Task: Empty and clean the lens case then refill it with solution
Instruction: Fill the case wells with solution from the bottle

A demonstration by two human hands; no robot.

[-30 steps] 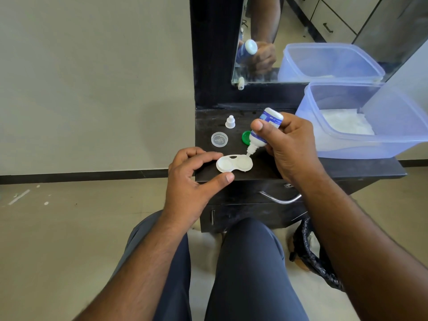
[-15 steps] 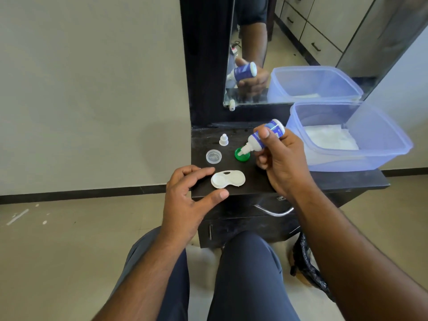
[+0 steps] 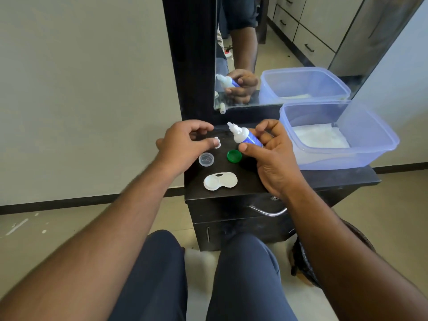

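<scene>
Black counter (image 3: 250, 188): right hand (image 3: 275, 156) grasps blue-labelled bottle (image 3: 245, 136), writing unreadable; left hand's (image 3: 183, 144) fingers reach white cap (image 3: 217, 142), grip unclear.

lens case (image 3: 220, 181) unobstructed, tub (image 3: 370, 144) walls right

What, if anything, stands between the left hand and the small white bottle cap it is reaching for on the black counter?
Nothing visible does. The left hand is already at the white bottle cap, its thumb tip against it. The clear lid and green lid lie nearer the viewer, off that path; the right hand holds the solution bottle apart.
</scene>
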